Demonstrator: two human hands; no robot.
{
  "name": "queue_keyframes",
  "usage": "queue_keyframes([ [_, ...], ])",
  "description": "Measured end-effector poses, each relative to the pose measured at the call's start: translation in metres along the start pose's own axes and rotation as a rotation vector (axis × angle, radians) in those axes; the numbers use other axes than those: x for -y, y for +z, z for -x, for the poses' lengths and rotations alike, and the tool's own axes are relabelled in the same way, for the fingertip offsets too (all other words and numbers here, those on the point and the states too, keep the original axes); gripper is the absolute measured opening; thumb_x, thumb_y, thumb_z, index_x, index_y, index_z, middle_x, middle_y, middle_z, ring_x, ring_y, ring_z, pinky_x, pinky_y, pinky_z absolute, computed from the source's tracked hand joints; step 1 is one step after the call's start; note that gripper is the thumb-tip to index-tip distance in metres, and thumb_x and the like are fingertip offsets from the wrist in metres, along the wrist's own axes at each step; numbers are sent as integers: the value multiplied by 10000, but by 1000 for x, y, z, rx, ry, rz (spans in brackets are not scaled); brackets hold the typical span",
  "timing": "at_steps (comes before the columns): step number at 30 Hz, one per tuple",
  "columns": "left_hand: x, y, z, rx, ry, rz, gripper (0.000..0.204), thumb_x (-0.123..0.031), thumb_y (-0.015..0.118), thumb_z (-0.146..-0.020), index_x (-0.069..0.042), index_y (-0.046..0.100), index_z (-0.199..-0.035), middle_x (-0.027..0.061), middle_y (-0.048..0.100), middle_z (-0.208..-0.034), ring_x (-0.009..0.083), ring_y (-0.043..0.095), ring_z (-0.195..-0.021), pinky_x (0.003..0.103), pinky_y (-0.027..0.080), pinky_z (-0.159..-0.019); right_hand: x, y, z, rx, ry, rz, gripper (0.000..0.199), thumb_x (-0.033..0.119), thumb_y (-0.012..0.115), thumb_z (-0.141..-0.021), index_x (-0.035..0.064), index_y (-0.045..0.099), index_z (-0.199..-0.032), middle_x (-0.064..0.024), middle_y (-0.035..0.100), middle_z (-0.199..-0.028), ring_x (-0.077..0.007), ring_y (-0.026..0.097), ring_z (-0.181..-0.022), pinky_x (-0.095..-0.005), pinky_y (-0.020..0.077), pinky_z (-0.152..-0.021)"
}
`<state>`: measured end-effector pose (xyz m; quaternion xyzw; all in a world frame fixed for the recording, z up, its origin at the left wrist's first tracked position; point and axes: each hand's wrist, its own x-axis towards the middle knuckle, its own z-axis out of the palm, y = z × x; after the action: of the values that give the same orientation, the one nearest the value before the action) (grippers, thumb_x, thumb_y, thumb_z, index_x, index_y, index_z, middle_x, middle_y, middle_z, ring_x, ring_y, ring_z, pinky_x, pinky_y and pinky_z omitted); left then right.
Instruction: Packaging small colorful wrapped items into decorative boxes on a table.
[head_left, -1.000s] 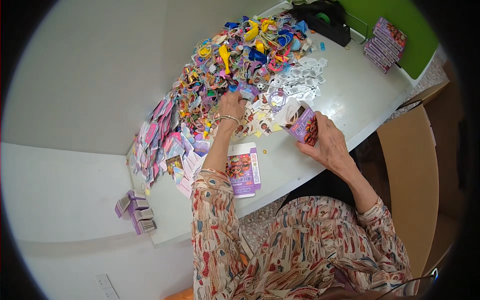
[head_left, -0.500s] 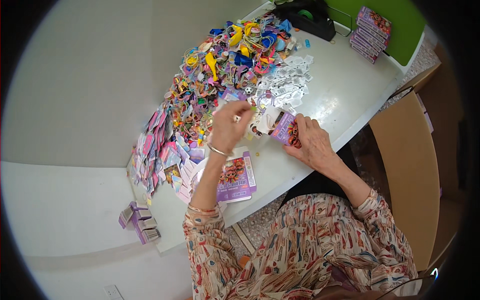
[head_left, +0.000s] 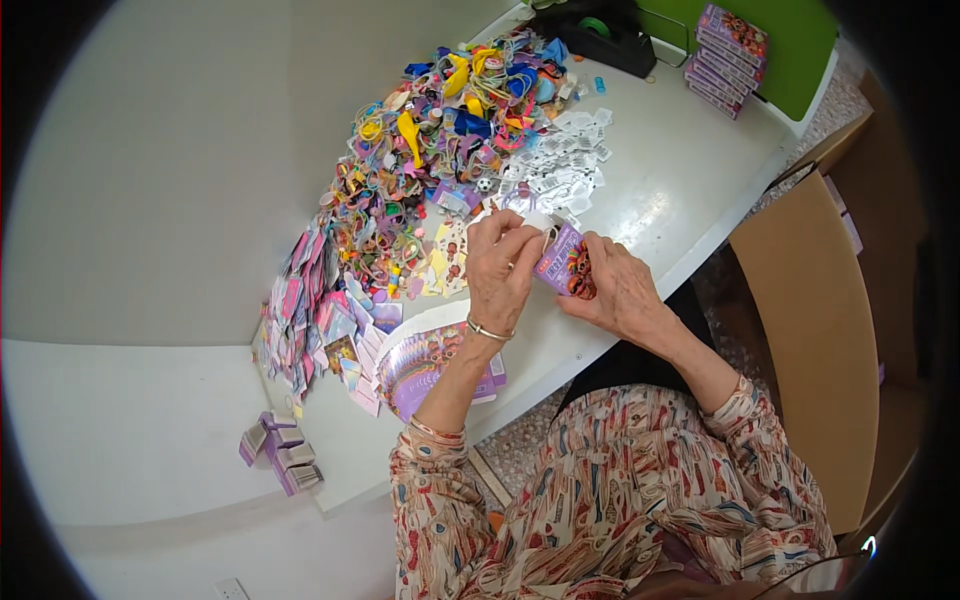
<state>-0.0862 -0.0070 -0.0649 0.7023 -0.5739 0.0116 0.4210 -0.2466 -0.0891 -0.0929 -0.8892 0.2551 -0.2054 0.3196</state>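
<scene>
My right hand (head_left: 625, 292) grips a small purple printed box (head_left: 568, 264) with a picture on its front, held over the table's near edge. The box is tilted, and its white end flap (head_left: 538, 220) stands up on the side toward my left hand. My left hand (head_left: 500, 268) is at that end, thumb and fingers pinched together beside the opening. Whatever lies between them is too small or hidden to make out. Below my left wrist, a fanned stack of flat purple box blanks (head_left: 430, 365) lies on the table, partly covered by my forearm.
A heap of small colourful trinkets and bands (head_left: 430, 140) fills the back left. Beside it are white paper slips (head_left: 560, 155) and pink-purple cards (head_left: 300, 310). A black tape dispenser (head_left: 600, 38) and stacked purple boxes (head_left: 728, 60) stand at the back. A cardboard carton (head_left: 800, 330) is at right.
My left hand has moved right and down to the box's open end, uncovering yellowish sheets and more of the fanned blanks. My right hand keeps hold of the box.
</scene>
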Motion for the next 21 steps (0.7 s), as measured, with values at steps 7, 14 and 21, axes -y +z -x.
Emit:
queue_keyframes([
  [7,9,-4,2,266,-209,271,190,-147,570,-926,-22,672,-1027,67,635,-984,173,548,-942,279,438,-825,-3,-2,-1,8,34,2,630,319,738,-673,-30,423,-1092,-225,572,-895,-383,591,-857,-430,498,-730],
  [14,-1,-8,10,133,-496,527,233,-116,486,-971,14,612,-1118,45,638,-973,104,576,-911,251,455,-824,-2,0,0,-27,17,18,643,327,743,-672,-29,423,-1102,-225,577,-918,-380,596,-861,-428,503,-731],
  [21,-4,-3,14,128,-81,148,210,-112,523,-951,27,639,-1056,157,628,-1075,240,589,-1035,321,444,-903,-2,-2,1,-18,29,10,650,322,745,-677,-26,420,-1119,-224,576,-919,-374,596,-866,-427,503,-729],
])
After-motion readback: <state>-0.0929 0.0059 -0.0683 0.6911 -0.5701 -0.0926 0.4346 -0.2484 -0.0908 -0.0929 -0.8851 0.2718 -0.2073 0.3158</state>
